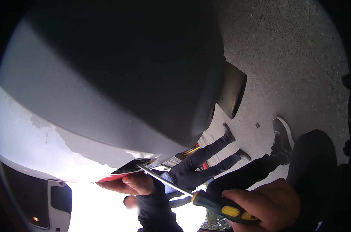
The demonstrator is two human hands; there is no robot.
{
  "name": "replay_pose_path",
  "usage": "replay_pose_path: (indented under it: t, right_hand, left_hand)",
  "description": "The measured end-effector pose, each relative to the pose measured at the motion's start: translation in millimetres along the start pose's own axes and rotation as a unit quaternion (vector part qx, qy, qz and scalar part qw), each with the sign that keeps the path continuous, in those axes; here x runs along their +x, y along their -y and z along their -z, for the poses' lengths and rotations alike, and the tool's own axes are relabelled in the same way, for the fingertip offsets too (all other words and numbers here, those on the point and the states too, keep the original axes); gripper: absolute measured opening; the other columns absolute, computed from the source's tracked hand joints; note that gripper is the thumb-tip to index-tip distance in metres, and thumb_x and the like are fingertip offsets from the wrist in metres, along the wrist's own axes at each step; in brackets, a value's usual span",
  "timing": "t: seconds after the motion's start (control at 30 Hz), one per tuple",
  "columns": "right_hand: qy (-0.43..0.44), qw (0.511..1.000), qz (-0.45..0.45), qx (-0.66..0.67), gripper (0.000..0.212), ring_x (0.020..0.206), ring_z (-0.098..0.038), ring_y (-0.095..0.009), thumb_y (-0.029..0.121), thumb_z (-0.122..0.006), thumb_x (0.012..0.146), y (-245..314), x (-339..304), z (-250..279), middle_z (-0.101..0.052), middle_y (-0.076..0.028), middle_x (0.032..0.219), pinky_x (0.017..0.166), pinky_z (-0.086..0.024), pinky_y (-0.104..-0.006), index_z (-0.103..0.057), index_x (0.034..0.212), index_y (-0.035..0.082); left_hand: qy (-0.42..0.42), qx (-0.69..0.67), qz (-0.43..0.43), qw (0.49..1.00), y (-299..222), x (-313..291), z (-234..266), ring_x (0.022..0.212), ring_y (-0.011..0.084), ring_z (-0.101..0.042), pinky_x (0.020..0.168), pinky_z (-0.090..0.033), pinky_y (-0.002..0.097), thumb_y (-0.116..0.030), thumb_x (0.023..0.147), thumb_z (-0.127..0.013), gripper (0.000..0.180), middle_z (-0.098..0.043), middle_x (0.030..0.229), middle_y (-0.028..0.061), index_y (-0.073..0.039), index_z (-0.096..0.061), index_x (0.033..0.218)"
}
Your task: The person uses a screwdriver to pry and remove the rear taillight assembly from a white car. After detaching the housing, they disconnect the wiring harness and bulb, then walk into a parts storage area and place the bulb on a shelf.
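my right hand (270, 203) is closed tight round the black-and-yellow handle of a screwdriver (218, 206), down at the lower right. its shaft runs up and left, and the tip sits in the dark gap at the lower edge of the grey bumper (106, 96), right beside a red lamp (115, 178). my left hand (131, 183) is curled under that edge, fingers touching the lamp and propping it; it grips nothing i could call a full hold. the step in hand looks like prying or undoing the lamp at the bumper's corner. i'd judge the next move calls for a steady, small lever or turn of the tip, with the left hand bracing so nothing slips or cracks. beyond that, an exhaust pipe (231, 94) sticks out of the bumper's right edge, my shoe (282, 135) is on the ground (291, 58), and another person's legs (206, 158) show past it.
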State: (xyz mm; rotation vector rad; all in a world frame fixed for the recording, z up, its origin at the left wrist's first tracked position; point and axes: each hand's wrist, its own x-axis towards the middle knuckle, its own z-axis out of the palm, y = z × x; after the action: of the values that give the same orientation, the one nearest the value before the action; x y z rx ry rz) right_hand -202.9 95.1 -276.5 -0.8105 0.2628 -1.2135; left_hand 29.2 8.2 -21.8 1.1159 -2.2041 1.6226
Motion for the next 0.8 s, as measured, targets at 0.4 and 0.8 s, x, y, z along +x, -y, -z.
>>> replay_pose_path:
  t: [0.4,0.8]
  right_hand:
    - [0.008,0.985,-0.014,0.173,0.063,0.079,-0.069,-0.035,0.027,-0.077,0.082,27,0,-16,-0.07,-0.018,0.094,0.073,-0.055,-0.0381,-0.057,0.134,-0.002]
    - [-0.212,0.939,0.167,-0.212,0.036,0.06,-0.058,-0.017,0.008,-0.069,0.086,17,3,-26,-0.059,-0.005,0.073,0.052,-0.046,-0.029,-0.07,0.121,0.005]
  left_hand:
    - [0.015,-0.055,0.017,0.998,-13,-5,4,0.134,0.0412,-0.047,0.095,-0.053,0.0554,-0.075,0.091,-0.046,0.09,-0.039,0.154,0.0189,-0.014,-0.034,0.157]
    - [0.051,-0.136,0.026,0.989,-20,0,-6,0.142,0.0427,-0.036,0.107,-0.043,0.0595,-0.07,0.091,-0.045,0.088,-0.03,0.158,0.0199,-0.015,-0.03,0.158]
